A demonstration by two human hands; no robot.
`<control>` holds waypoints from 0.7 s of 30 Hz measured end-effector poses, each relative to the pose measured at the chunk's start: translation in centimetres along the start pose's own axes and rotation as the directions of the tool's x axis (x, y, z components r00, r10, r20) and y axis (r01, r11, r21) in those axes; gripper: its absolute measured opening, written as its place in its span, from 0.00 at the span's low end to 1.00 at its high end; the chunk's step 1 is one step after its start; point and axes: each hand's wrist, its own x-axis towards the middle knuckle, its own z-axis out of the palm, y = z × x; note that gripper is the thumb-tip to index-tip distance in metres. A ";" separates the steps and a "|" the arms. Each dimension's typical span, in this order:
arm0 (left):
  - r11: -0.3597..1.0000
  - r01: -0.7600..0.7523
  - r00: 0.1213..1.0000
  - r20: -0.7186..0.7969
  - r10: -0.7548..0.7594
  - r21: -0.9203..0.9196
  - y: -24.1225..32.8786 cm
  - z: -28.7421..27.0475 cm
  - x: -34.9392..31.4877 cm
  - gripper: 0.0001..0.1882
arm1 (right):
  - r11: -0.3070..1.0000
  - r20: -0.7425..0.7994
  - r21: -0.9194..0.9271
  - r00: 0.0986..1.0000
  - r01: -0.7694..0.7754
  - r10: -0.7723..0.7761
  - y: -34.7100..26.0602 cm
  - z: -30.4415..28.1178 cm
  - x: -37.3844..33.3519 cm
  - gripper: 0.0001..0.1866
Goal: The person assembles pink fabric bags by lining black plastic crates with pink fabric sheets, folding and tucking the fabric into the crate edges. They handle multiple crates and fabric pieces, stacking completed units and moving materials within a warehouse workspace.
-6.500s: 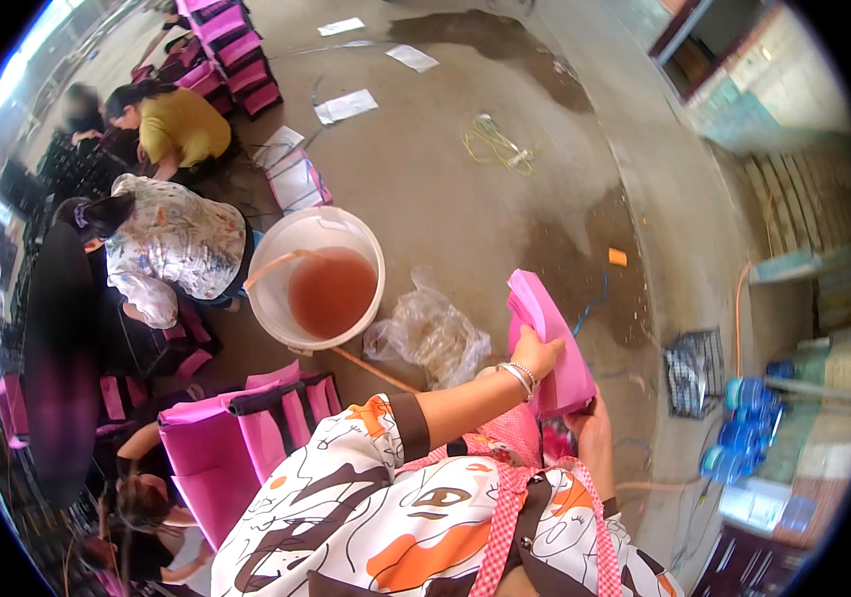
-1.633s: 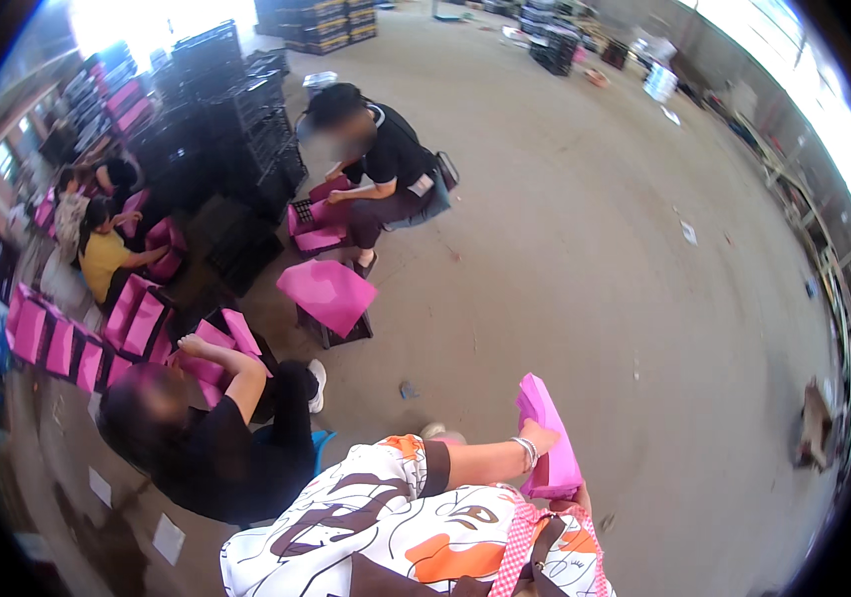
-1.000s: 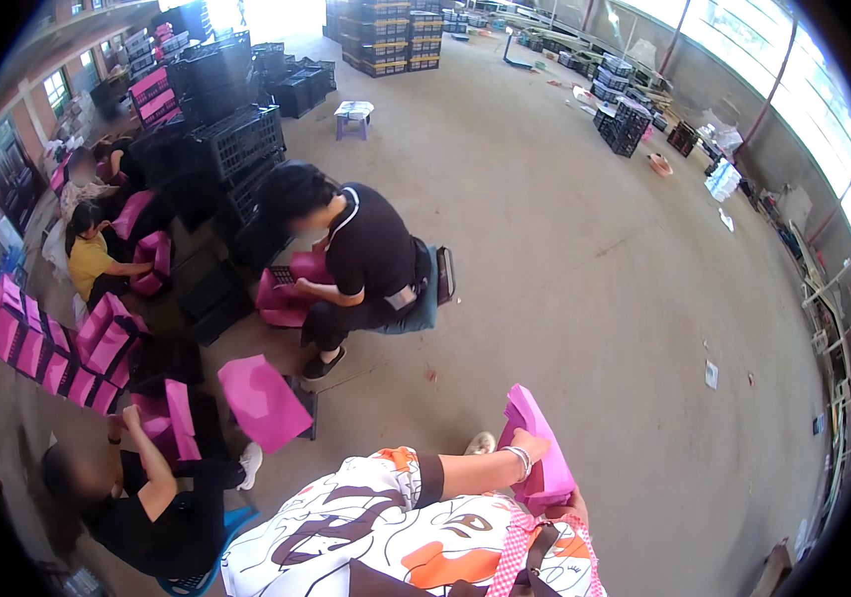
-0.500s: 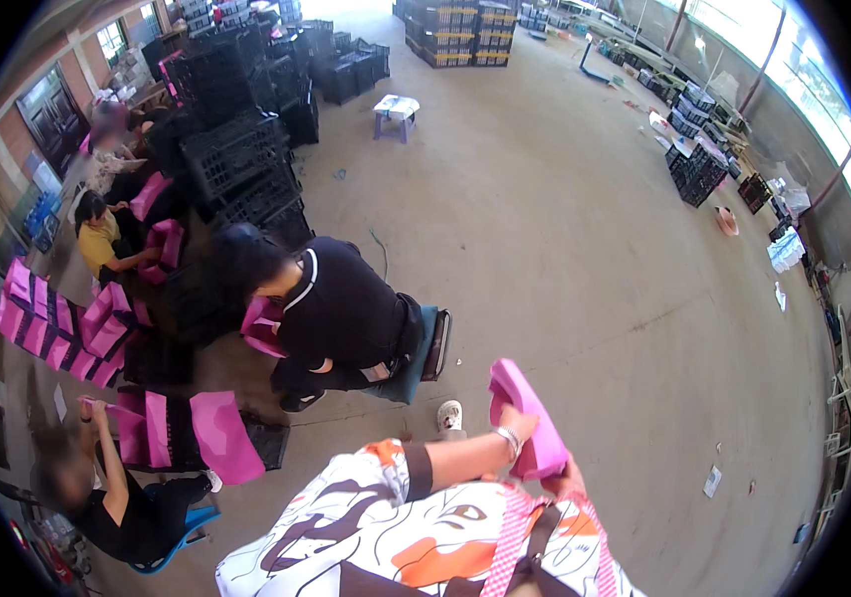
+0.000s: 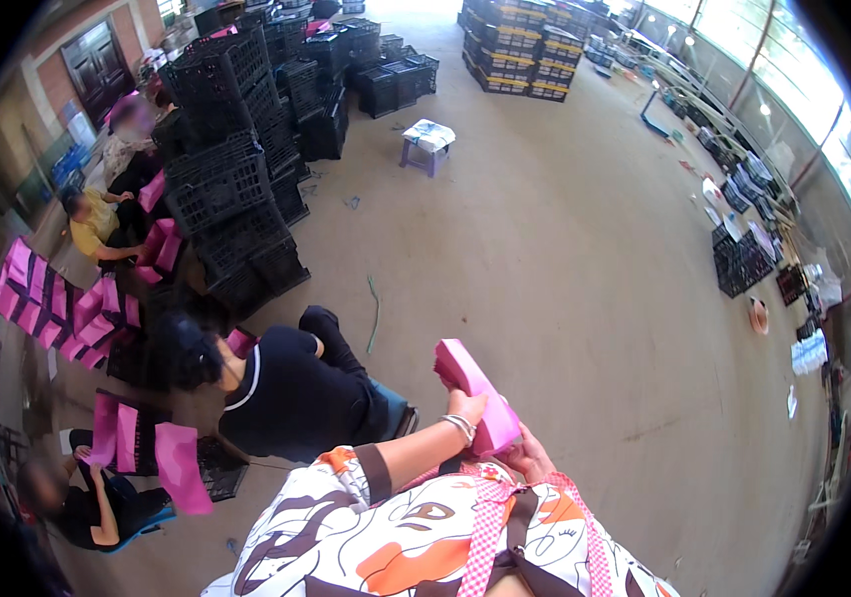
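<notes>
- Your left hand (image 5: 465,406): fingers clasping the folded pink sheets (image 5: 495,420).
- Your right hand (image 5: 532,457): fingers grasping their lower end.
- Purple-legged stool (image 5: 426,151) stands ahead.

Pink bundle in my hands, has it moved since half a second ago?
Yes, the pink bundle has moved forward, nearer to the white-topped stool standing ahead.

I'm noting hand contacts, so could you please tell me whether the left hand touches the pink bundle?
Touching: the head view shows the left hand gripping the pink bundle, with no gap between.
</notes>
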 end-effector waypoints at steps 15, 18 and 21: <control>0.900 0.034 0.780 -0.552 -0.295 -0.434 13.6 -0.9 26.9 0.23 | 0.518 0.196 -0.800 0.947 0.304 -0.254 -37.1 37.2 20.2 0.30; 0.862 -0.061 0.724 -0.617 -0.309 -0.503 12.9 -2.2 30.2 0.23 | 0.387 0.401 -0.830 0.912 0.400 -0.085 -34.6 51.0 23.7 0.32; 0.719 -0.208 0.707 -0.610 -0.357 -0.663 17.5 -2.8 34.9 0.24 | 0.260 0.439 -0.875 0.896 0.408 0.070 -32.2 61.8 27.6 0.32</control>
